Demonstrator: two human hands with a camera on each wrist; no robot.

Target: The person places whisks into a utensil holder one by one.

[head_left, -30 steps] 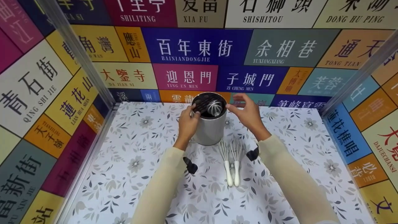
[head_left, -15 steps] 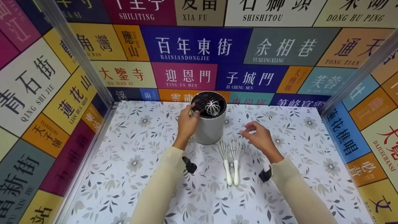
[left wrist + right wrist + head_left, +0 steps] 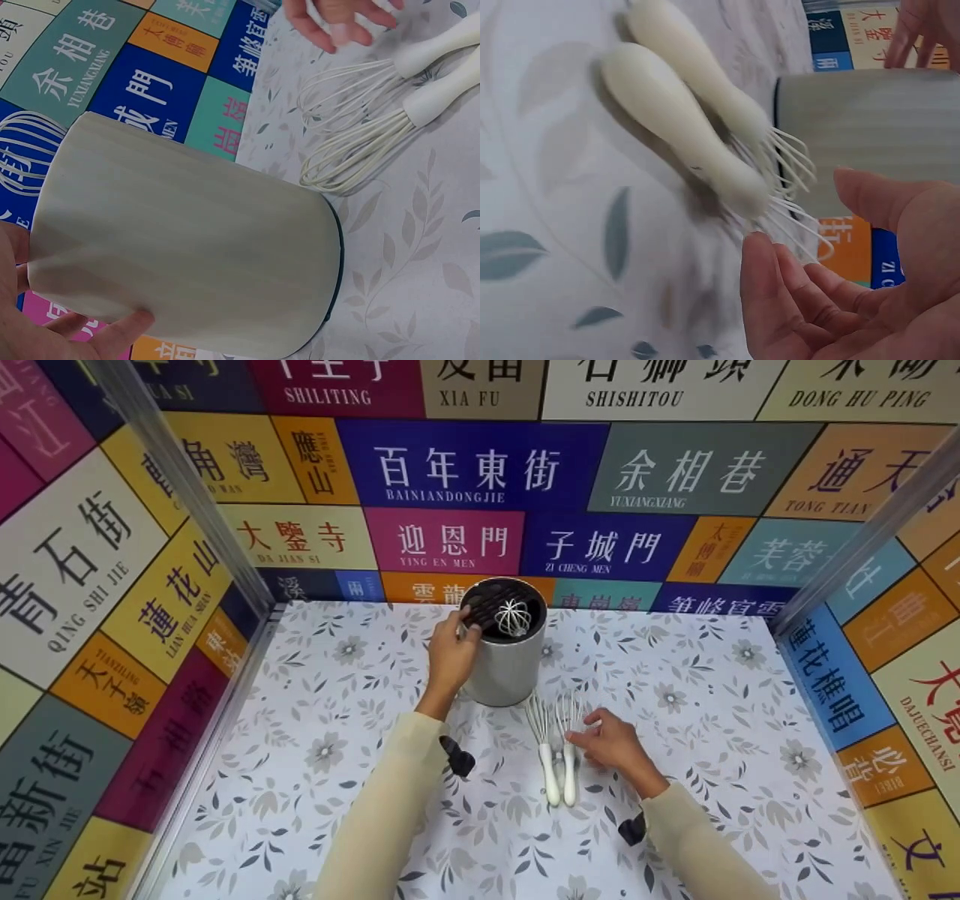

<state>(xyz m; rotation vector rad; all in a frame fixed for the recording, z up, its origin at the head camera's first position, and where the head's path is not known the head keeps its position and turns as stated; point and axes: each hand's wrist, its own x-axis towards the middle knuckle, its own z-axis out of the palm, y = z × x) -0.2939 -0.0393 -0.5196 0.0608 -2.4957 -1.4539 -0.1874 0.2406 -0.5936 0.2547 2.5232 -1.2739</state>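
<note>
A light grey cylindrical utensil holder [image 3: 506, 671] with a black insert stands upright at the back of the table. My left hand [image 3: 452, 656] holds it by the left side of its rim. One whisk [image 3: 514, 619] sits in the holder, wire head up; its handle is hidden. Two more whisks lie side by side in front, the left whisk [image 3: 549, 776] and the right whisk [image 3: 570, 781], wires towards the holder and white handles towards me. Beside the right whisk is my right hand [image 3: 615, 741], fingers relaxed around nothing, fingertips close to where handle and wires join.
A white tabletop [image 3: 322, 810] with a grey leaf and flower print lies under everything. Behind the holder rises a wall [image 3: 480, 465] of coloured panels with lettering. Similar side walls, with clear corner edges [image 3: 225, 540], bound the table left and right.
My right hand has left the holder's rim area and come down towards me, to the right whisk. The whisk in the holder stays put. My left hand keeps its place on the rim.
</note>
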